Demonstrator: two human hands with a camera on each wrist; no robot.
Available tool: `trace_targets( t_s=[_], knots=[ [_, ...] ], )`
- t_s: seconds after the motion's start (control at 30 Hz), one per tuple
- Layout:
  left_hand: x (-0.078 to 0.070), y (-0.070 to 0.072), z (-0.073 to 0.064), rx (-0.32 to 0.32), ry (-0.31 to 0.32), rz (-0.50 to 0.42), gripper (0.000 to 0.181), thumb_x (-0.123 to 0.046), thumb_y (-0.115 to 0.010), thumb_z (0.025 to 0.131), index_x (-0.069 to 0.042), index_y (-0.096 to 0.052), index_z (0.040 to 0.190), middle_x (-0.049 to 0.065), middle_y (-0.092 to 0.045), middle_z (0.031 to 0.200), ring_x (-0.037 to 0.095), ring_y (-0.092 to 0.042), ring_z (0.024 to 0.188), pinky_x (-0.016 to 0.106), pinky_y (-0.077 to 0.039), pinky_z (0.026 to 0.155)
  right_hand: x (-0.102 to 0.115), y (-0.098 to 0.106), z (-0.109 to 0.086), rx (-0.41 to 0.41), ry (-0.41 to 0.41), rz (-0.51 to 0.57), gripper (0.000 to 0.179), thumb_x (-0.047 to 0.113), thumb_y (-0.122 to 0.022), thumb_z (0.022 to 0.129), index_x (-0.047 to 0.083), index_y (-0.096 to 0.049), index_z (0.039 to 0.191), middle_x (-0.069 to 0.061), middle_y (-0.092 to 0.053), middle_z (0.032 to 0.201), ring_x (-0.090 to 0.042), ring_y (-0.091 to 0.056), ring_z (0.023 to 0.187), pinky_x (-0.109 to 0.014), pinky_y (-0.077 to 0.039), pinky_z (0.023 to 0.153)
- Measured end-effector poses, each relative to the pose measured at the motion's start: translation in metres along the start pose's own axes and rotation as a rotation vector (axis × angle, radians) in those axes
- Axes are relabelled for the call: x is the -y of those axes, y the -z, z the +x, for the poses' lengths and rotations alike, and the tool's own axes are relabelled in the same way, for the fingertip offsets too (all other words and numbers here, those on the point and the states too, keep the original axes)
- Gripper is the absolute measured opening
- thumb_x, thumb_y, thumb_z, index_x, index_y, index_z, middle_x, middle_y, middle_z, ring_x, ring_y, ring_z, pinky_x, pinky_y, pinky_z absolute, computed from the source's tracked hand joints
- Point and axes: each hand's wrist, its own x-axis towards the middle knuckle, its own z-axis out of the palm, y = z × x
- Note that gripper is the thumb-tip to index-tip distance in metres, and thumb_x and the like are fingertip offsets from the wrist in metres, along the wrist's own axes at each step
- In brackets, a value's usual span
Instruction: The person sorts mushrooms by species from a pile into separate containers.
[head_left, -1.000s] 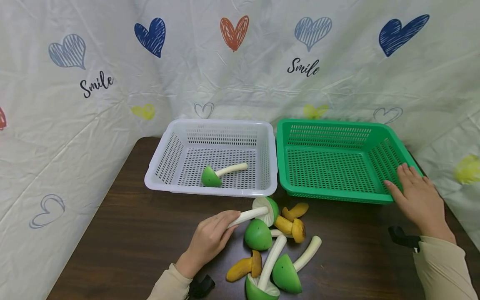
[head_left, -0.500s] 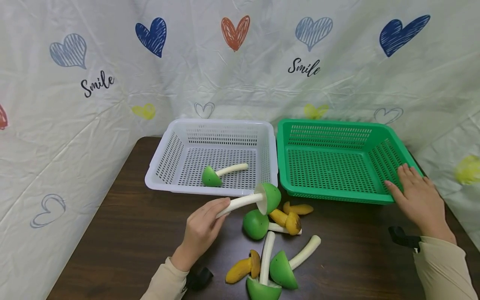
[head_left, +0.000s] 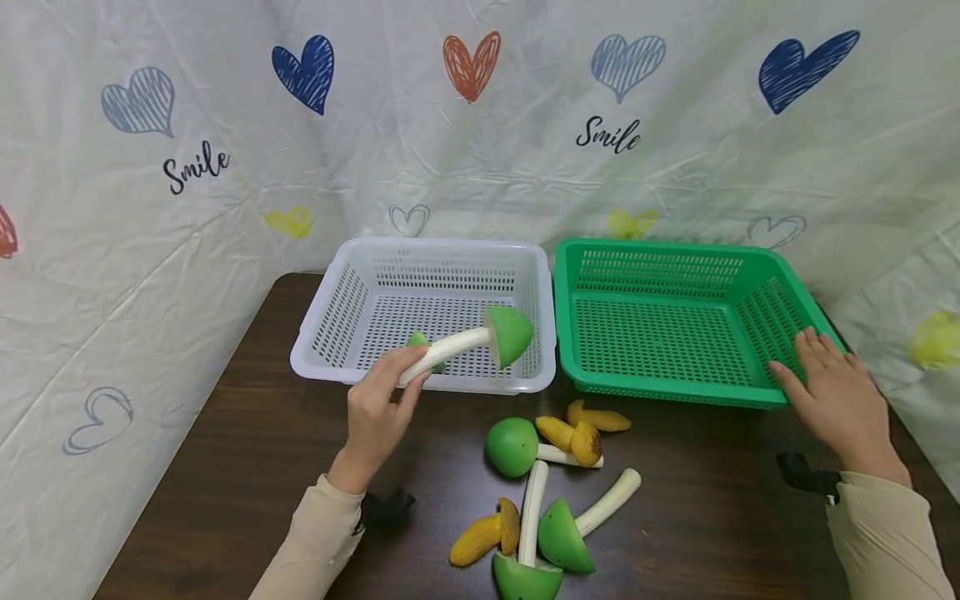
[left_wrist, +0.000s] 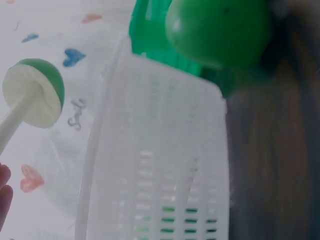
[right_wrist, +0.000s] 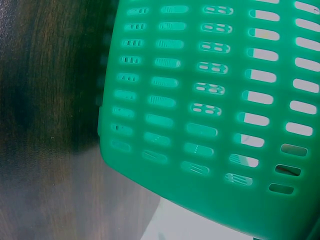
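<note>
While the left hand (head_left: 377, 408) has its fingers pinched on the stem end, the green-capped mushroom (head_left: 471, 337) is up over the near part of the white basket (head_left: 442, 244), cap pointing right. Behind it there's a second green-capped one (head_left: 417, 338) in that basket, mostly blocked from the head view. Three more green caps are on the near part of the table (head_left: 225, 467), along with three yellow mushrooms (head_left: 487, 533); one yellow overlaps the stem of the farthest green cap. Just right of the white basket is the green basket (head_left: 667, 246). The right hand (head_left: 843, 408) rests on its near right corner, fingers pretty straight, thumb spread apart. Far side's a white cloth (head_left: 525, 158) with hearts and "Smile" on it.
</note>
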Motion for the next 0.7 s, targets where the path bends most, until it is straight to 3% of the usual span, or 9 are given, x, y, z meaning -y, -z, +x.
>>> trace_targets(
  t_s=[0.13,0.27,0.7],
  knots=[
    [0.012,0.0,0.007,0.025,0.073,0.023,0.029,-0.003,-0.072,0.082,0.003,-0.066,0.109,0.016,-0.067,0.101,0.03,-0.066,0.09,0.043,-0.054,0.071,0.001,0.0,0.0,-0.005,-0.003,0.006,0.068,0.036,-0.033,0.103,-0.016,-0.015,0.142,-0.034,-0.009,0.148,-0.041,-0.001,0.14,-0.057,0.002,0.11],
    [0.022,-0.002,0.011,0.062,0.091,0.046,0.04,0.009,-0.076,0.071,0.003,-0.066,0.109,0.016,-0.067,0.101,0.029,-0.065,0.091,0.043,-0.054,0.072,0.002,0.001,0.0,-0.002,-0.002,0.0,0.068,0.036,-0.033,0.103,-0.016,-0.015,0.142,-0.034,-0.009,0.148,-0.041,-0.001,0.14,-0.057,0.002,0.11],
    [0.043,-0.007,0.015,0.216,0.136,0.106,0.034,0.0,-0.074,0.079,0.002,-0.065,0.111,0.016,-0.067,0.102,0.029,-0.064,0.092,0.043,-0.054,0.073,0.002,0.001,0.0,-0.004,-0.003,-0.011,0.068,0.037,-0.033,0.103,-0.016,-0.015,0.142,-0.035,-0.011,0.147,-0.042,-0.003,0.14,-0.058,0.0,0.11]
  ],
)
